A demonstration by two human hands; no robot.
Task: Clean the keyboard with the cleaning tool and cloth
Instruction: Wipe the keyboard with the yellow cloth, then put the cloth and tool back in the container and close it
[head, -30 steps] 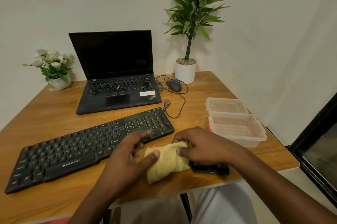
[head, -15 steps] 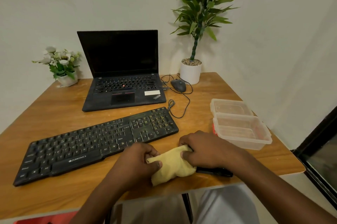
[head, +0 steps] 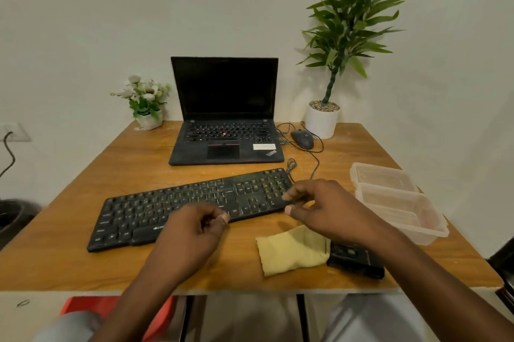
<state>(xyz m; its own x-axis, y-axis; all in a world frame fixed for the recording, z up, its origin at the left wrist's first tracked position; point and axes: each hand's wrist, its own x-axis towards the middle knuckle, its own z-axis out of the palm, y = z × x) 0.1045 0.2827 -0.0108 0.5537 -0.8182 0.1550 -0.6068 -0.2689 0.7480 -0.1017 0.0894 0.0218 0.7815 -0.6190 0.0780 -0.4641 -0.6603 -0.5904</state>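
Note:
A black keyboard (head: 178, 208) lies slanted across the middle of the wooden table (head: 83, 263). A folded yellow cloth (head: 289, 251) rests near the table's front edge, right of centre, with nothing holding it. A black object (head: 353, 258), perhaps the cleaning tool, lies against the cloth's right side, partly under my right forearm. My left hand (head: 192, 233) hovers over the keyboard's front edge, fingers curled, holding nothing. My right hand (head: 322, 208) is at the keyboard's right end, fingers loosely apart and empty.
A black laptop (head: 225, 130) stands open behind the keyboard, a wired mouse (head: 302, 138) to its right. Two clear plastic containers (head: 395, 202) sit at the right edge. A tall potted plant (head: 322, 119) and a small flower pot (head: 147, 116) stand at the back.
Both hands have let go of the yellow cloth and moved up toward the keyboard. The cloth now lies flat on the table. The camera has tilted up and shifted.

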